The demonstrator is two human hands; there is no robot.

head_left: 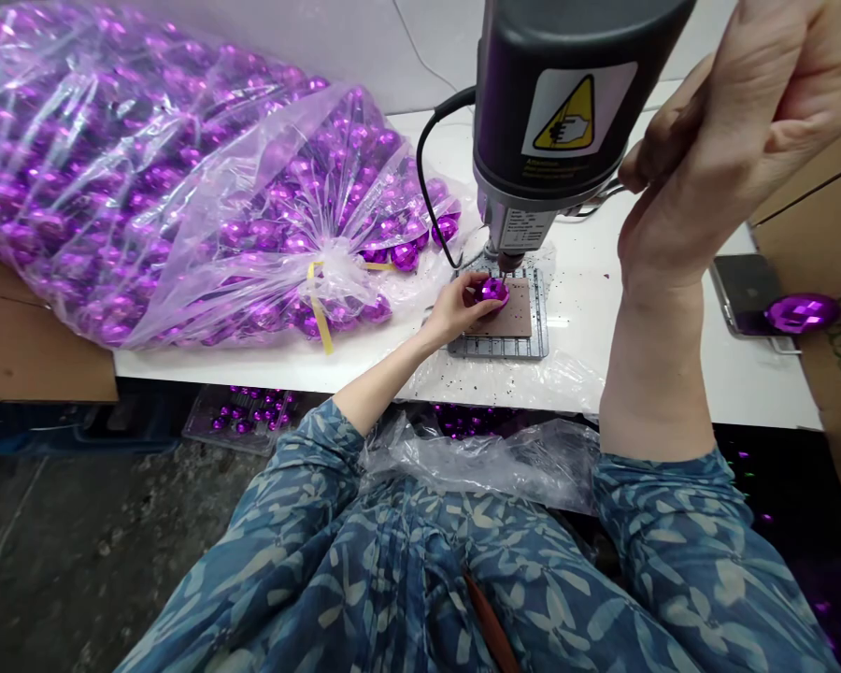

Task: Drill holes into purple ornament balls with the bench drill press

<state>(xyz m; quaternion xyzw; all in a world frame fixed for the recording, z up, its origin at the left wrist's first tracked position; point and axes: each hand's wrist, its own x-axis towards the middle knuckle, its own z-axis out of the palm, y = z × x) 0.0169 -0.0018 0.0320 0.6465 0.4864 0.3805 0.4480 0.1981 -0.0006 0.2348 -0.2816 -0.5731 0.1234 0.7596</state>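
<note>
Left hand [455, 308] grips purple bauble [491, 291] on brown pad [517, 316] under drill [553, 103]; yellow warning label [576, 114] shows hand pictogram [567, 121], small print unreadable; right hand [729, 140] raised, curled, grip undetermined

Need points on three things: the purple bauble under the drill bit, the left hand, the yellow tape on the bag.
Purple bauble [492, 291]: head view, on its shiny top beside the drill bit.
Left hand [449, 310]: head view, on the back of the hand.
Yellow tape [320, 318]: head view, on the strip hanging below the bag's neck.
</note>
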